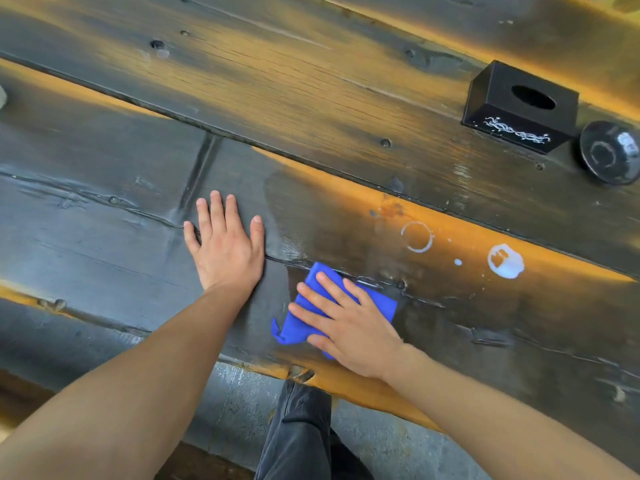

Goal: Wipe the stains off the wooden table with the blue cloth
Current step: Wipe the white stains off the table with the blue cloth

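Two bare forearms rise from the bottom edge of the frame, their elbows cut off, with a dark-trousered leg (301,434) and grey floor between them. Left of centre, the left hand (227,245) lies flat on the dark, orange-edged wooden plank table (104,209), fingers spread wide and holding nothing. Just right of it, at lower centre, the right hand (349,323) presses palm-down on the folded blue cloth (301,327), fingers extended over it; much of the cloth is hidden beneath the hand. Further right, well apart from the cloth, sit a white ring stain (417,236), a small white dot and a white blotch (506,261). At upper right stands a black tissue box (519,109), touching or nearly touching a dark glossy round object (611,152) partly cut off by the frame edge.
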